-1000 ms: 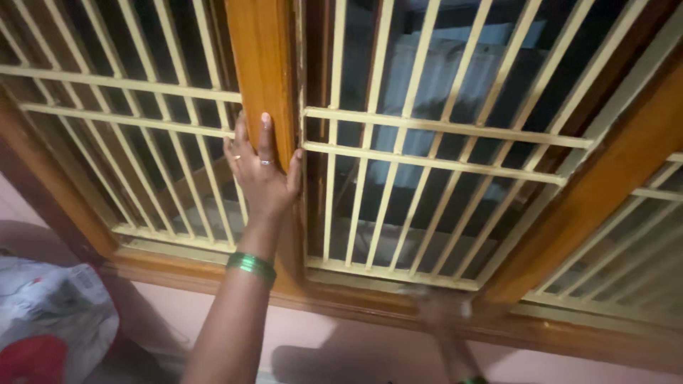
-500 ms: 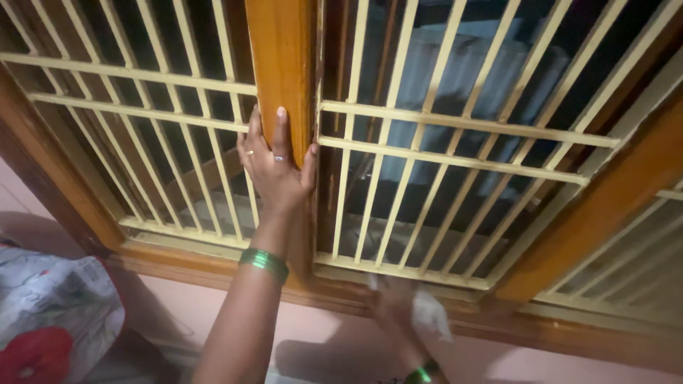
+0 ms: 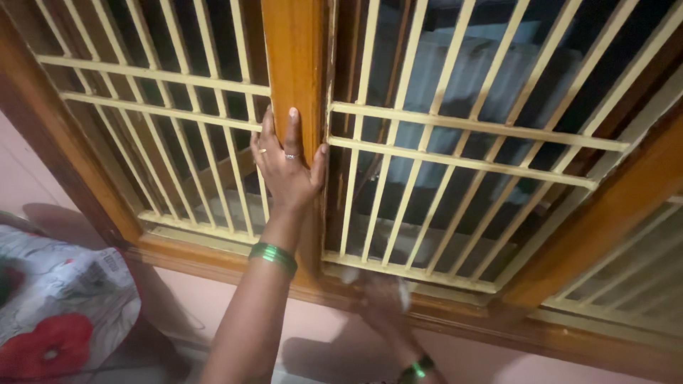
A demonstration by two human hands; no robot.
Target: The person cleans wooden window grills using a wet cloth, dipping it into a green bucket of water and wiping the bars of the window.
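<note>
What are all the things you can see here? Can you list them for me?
wooden window frame: one, orange-brown, across the whole view
metal grille bars: many, cream yellow, inside the frame
wall: one, pink, below the window
flowered fabric: one, white and grey with red flowers, bottom left
white cloth: one, blurred, at the sill under the right hand
green bangles: one set on each wrist
rings: two, on left fingers
left hand: flat on the middle post
right hand: blurred, at the sill
</note>
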